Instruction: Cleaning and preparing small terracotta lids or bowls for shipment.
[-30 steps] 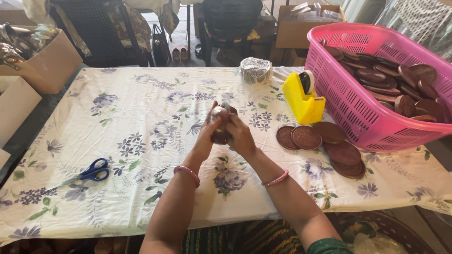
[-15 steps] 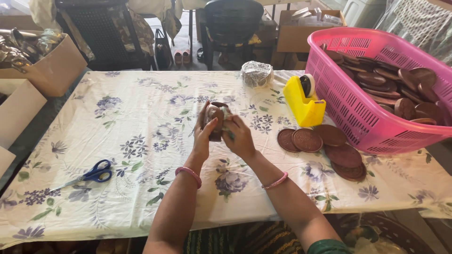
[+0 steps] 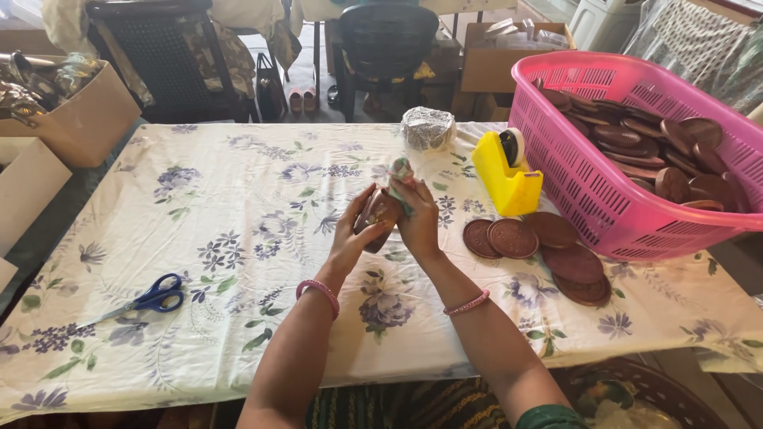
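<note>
Wrapping under way: left hand (image 3: 354, 237) and right hand (image 3: 413, 218) both closed around a brown disc (image 3: 380, 214) with crinkled wrap (image 3: 400, 173), held above the flowered tablecloth (image 3: 238, 238). Likely needs tape from yellow dispenser (image 3: 509, 179) nearby.

You see a matt cotton-like floral tablecloth (image 3: 238, 238) covering the whole table. At upper right, the pink laundry basket (image 3: 604, 199) is perforated plastic with a slight sheen, and the yellow tape dispenser (image 3: 509, 179) beside it is smooth glossy plastic. The brown discs (image 3: 548, 246) look matt and embossed. The crinkled roll (image 3: 427, 127) at top centre looks like shiny foil. The scissors (image 3: 151, 298) at lower left have blue plastic handles.
</note>
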